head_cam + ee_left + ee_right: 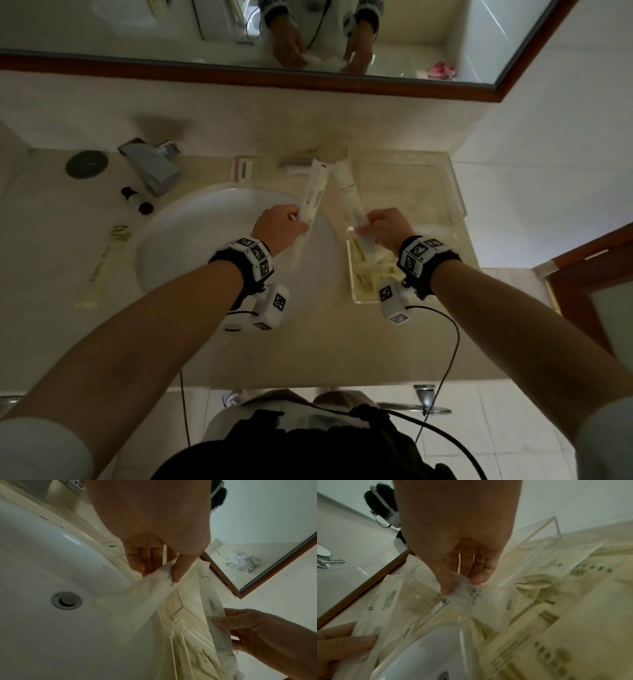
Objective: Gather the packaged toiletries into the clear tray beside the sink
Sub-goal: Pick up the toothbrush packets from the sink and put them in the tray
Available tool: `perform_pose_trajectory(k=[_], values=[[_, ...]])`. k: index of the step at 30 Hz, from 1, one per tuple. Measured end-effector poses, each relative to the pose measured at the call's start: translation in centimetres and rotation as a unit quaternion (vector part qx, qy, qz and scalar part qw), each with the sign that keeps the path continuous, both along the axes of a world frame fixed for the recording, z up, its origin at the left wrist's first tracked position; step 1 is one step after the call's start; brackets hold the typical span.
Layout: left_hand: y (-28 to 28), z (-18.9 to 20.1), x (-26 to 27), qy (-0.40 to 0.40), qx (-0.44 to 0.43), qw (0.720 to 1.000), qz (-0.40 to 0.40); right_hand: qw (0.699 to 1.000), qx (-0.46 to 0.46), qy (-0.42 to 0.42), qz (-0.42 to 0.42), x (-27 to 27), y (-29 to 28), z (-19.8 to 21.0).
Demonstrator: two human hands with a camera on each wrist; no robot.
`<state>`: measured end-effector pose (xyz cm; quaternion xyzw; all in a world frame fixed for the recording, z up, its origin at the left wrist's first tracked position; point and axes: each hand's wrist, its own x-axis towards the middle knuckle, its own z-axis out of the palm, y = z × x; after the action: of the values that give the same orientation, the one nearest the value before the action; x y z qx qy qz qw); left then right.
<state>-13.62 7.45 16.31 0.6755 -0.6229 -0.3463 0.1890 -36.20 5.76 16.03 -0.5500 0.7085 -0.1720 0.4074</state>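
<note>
Holding one long white packet in each hand above the basin and the tray's near edge.

Left hand [279, 224] pinches the left packet [312, 195] by its lower end over the sink [178, 240]; right hand [387, 228] pinches the right packet [347, 195] the same way, beside the clear tray [459, 205], which already holds yellow-printed sachets [364, 277]. Both packets are thin, limp and held only at one end, so I judge a loose pinch could drop the left one into the basin. Their far tips nearly meet and may snag. A green-printed packet [106, 260] and small bottles [137, 200] lie on the counter, still outside the tray.
</note>
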Motion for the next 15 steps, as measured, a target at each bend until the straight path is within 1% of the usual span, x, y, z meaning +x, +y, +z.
perform_pose_trajectory(k=[4, 9, 11, 15], values=[[0.4, 0.1, -3.5, 0.001, -0.011, 1.0, 0.015, 1.0, -0.001, 0.016, 0.026, -4.7, -0.1, 0.6], [1.1, -0.3, -5.9, -0.008, -0.017, 1.0, 0.022, 0.991, 0.017, 0.107, 0.081, -8.3, 0.4, 1.6], [1.5, -0.5, -6.4, -0.012, -0.014, 1.0, 0.022, 0.983, 0.027, 0.145, 0.114, -9.0, 1.0, 2.1], [1.7, -0.5, -6.8, -0.012, -0.014, 1.0, 0.021, 0.956, 0.037, 0.221, 0.191, -9.7, 2.1, 2.4]])
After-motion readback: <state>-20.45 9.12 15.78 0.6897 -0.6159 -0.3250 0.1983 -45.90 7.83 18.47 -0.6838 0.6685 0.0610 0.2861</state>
